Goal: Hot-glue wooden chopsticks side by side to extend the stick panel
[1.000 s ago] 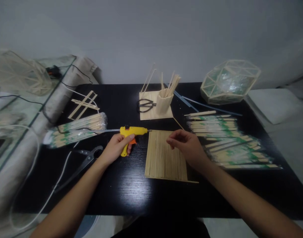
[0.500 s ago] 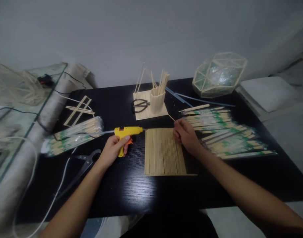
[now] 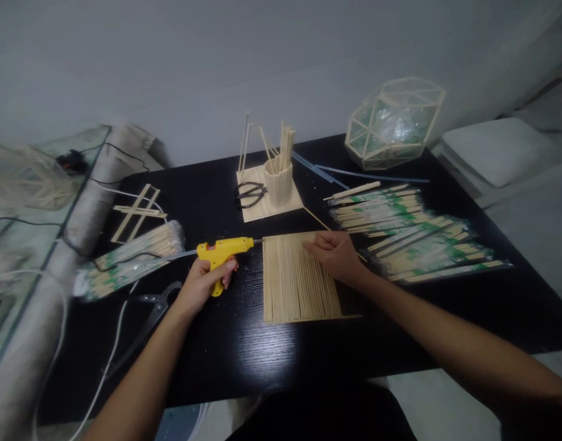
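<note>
My left hand (image 3: 206,283) is wrapped round a yellow glue gun (image 3: 226,246). The glue gun's nozzle points right, at the upper left corner of a flat panel of thin wooden sticks (image 3: 299,282). My right hand (image 3: 333,254) is closed, its curled fingers over the panel's upper right part. What those fingers hold, if anything, is hidden. A loose thin stick (image 3: 315,218) runs slantwise behind the right hand and shows again past it. Along the panel's lower edge a cross stick (image 3: 352,316) sticks out to the right.
Behind the panel, a wooden base (image 3: 260,212) carries a cup of sticks (image 3: 279,184) and black-handled scissors (image 3: 250,195). Bagged sticks (image 3: 437,248) lie right, another bag (image 3: 134,260) left. Grey cutters (image 3: 155,312) and a white cord (image 3: 113,343) lie near my left arm.
My right hand has moved left and slightly down, from the panel's upper right corner onto the sticks. More of the loose stick now shows. The glue gun has stayed by the panel's upper left corner.
</note>
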The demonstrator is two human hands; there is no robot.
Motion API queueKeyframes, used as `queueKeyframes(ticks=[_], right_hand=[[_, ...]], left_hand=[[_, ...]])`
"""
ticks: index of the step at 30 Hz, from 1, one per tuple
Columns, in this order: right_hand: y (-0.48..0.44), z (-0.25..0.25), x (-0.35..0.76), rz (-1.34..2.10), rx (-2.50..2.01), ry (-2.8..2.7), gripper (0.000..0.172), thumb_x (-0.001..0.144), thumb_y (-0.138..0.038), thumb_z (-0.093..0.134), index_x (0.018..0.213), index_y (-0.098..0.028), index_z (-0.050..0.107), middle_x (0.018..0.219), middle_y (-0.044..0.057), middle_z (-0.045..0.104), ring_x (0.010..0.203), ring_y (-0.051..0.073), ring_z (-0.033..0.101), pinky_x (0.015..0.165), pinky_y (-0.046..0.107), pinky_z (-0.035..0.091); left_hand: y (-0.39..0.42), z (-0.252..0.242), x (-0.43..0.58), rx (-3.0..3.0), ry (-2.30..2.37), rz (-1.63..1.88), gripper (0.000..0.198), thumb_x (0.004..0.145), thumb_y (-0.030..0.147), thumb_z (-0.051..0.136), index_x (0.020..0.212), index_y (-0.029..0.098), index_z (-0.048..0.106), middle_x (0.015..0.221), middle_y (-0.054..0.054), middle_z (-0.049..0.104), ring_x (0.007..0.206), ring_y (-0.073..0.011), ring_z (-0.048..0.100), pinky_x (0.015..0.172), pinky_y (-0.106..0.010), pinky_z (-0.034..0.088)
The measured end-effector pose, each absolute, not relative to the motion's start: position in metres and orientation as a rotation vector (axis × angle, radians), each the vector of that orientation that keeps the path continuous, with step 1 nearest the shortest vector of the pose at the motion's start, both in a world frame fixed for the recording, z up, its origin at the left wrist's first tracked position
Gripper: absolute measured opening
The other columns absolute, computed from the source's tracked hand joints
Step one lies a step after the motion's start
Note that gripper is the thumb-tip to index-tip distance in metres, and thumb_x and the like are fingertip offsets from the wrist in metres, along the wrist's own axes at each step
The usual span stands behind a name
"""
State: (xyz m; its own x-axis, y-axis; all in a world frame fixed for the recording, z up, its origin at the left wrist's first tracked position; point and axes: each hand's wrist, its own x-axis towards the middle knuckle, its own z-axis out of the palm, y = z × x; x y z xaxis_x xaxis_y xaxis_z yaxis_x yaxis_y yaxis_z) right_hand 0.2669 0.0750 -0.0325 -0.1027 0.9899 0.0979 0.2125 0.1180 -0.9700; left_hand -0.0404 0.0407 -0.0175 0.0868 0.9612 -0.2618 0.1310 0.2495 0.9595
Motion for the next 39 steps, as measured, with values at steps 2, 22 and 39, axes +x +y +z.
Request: queueKeyframes(ticks=[2,22,39], right_hand=[[0.075,-0.034,0.268,1.069,-1.247,-1.489,0.057,0.082,-0.040,0.069,0.060,-0.027,0.018,0.056,-0.008,0.021,0.054,0.009,0.020,0.052,0.028,0.022],[0.075,-0.037,0.265,1.179,-1.233,-1.466,0.041,0.083,-0.043,0.072,0.055,-0.022,0.050,0.056,-0.003,0.048,0.057,0.011,0.038,0.054,0.027,0.033],[0.074,-0.034,0.271,1.241,-1.139,-1.512,0.012,0.071,-0.014,0.054,0.064,-0.022,0.058,0.062,-0.003,0.057,0.058,0.011,0.046,0.056,0.026,0.035]], left_hand=[[0.041,-0.016,-0.039,1.168,1.337,0.882,0.039,0.082,0.050,0.084,0.073,0.015,0.069,0.059,0.001,0.060,0.051,-0.0109,0.055,0.052,-0.023,0.044],[0.034,-0.010,-0.027,1.471,1.527,0.781,0.049,0.090,0.063,0.074,0.085,0.015,0.080,0.053,0.001,0.057,0.046,-0.0123,0.048,0.043,-0.023,0.036],[0.029,-0.014,-0.029,1.847,1.599,0.709,0.028,0.092,0.045,0.070,0.086,0.019,0.080,0.077,-0.005,0.075,0.067,-0.0217,0.069,0.066,-0.032,0.056]])
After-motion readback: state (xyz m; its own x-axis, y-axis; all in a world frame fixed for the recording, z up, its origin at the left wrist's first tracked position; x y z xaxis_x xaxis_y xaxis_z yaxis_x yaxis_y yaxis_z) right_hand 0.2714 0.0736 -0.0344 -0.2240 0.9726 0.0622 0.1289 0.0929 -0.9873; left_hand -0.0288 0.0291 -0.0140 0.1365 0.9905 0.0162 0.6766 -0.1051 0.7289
